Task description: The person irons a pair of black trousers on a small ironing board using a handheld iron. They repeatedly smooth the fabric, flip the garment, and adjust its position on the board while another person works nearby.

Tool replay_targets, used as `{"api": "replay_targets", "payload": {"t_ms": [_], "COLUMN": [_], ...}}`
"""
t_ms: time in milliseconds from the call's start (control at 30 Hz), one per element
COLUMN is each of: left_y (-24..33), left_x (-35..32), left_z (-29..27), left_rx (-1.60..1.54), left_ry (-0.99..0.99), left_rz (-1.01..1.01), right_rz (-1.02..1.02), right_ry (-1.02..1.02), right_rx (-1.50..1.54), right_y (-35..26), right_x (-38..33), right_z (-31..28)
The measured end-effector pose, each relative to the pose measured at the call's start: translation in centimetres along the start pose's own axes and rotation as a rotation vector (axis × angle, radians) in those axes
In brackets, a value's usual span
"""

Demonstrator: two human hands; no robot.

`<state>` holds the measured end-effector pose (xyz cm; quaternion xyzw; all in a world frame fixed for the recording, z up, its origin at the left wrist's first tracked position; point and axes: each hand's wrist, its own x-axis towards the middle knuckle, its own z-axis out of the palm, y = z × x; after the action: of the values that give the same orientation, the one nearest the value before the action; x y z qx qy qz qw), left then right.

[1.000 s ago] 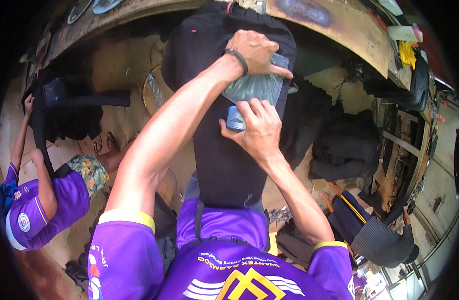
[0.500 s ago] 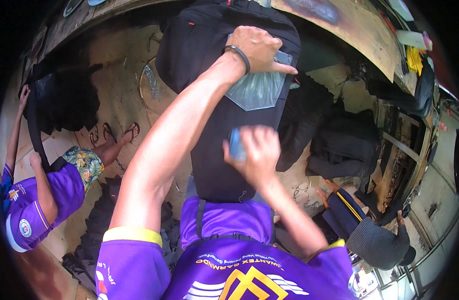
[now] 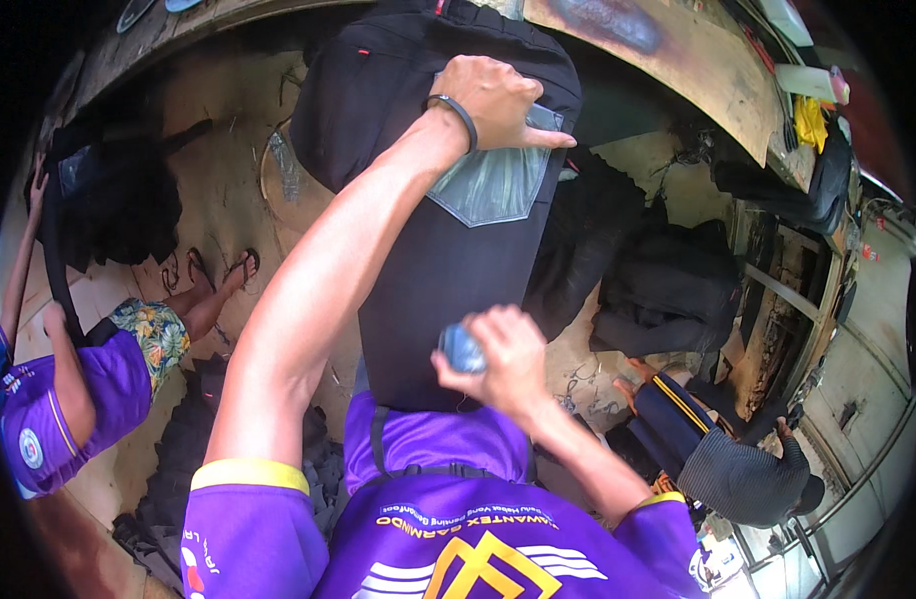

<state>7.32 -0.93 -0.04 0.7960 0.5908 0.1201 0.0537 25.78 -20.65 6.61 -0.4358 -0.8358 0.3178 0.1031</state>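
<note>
Black trousers (image 3: 433, 299), narrow and smooth, lie stretched out in front of me. On them rests a clear, pocket-shaped plastic template (image 3: 493, 185) with a pointed lower end. My left hand (image 3: 493, 105) bears down on its upper part, fingers curled and thumb stretched toward the right; the fingertips are partly hidden. Nearer to me, over the lower part of the cloth, my right hand (image 3: 508, 359) pinches a small bluish block (image 3: 461, 349) between thumb and fingers. What kind of block it is does not show clearly.
Left, a person (image 3: 79, 399) in purple handles black cloth (image 3: 119, 200). Right, a person (image 3: 742, 479) in a striped top sits by black garments (image 3: 668, 285). A wooden board (image 3: 697, 75) edges the far right. Dark cloth (image 3: 189, 469) is piled at lower left.
My right hand has moved a little nearer to me with the bluish block. My left hand keeps its hold on the template. The whole view has shifted slightly.
</note>
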Motion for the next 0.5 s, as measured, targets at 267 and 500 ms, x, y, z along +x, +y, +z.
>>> {"api": "replay_targets", "payload": {"t_ms": [267,500], "left_y": [-0.2,-0.2], "left_x": [-0.5,0.8], "left_z": [-0.2,-2.2], "left_rx": [-0.051,-0.057], "left_ry": [0.057,-0.123], "left_rz": [0.032,0.01], "right_rz": [0.033,-0.001], "right_ry": [0.03,0.204], "right_rx": [-0.139,-0.241], "right_y": [-1.3,-5.4], "right_x": [-1.2,3.7], "right_z": [1.7,4.1]}}
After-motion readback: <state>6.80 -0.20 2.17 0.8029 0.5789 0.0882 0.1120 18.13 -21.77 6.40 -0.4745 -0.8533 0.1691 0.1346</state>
